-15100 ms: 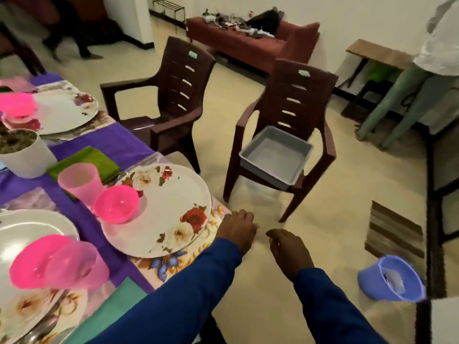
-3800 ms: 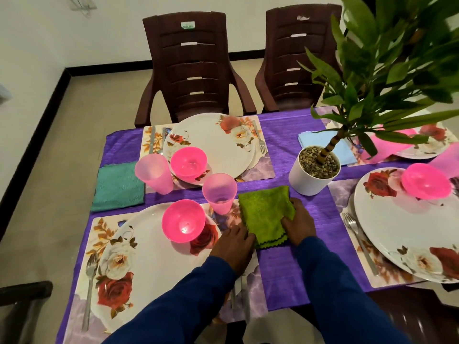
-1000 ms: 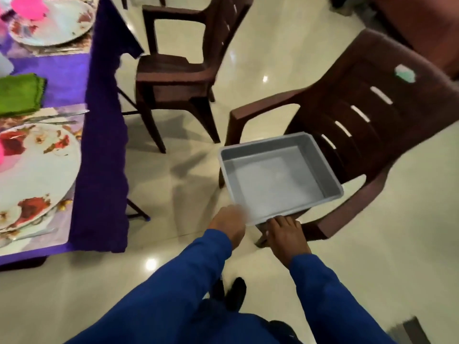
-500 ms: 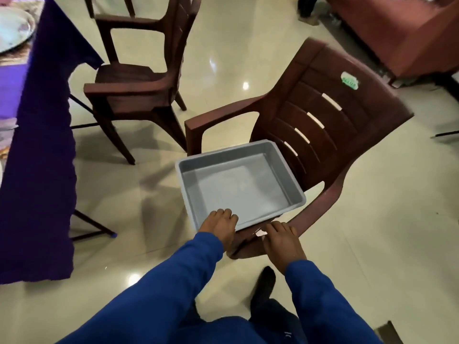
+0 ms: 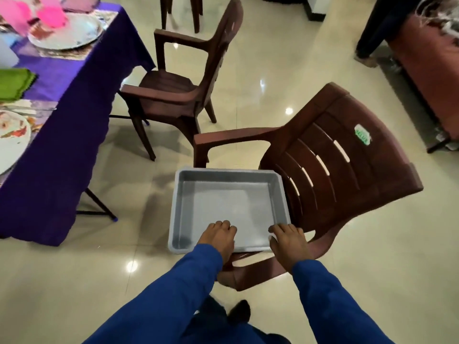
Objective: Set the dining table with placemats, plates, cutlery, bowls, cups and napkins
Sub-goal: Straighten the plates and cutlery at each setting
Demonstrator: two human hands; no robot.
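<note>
I am looking down into a home dining room: a table under a purple cloth (image 5: 62, 100) carries floral plates (image 5: 65, 34), pink cups (image 5: 17, 13) and a green napkin (image 5: 13, 83). Brown plastic armchairs (image 5: 178, 88) stand on a glossy cream tiled floor (image 5: 248, 58), and a reddish sofa (image 5: 432, 65) sits at my far right.

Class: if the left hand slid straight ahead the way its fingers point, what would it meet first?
Probably the far wall of the grey tray: the left hand lies over the near rim, fingers aimed across the bare floor. How high it sits above that floor is unclear.
</note>
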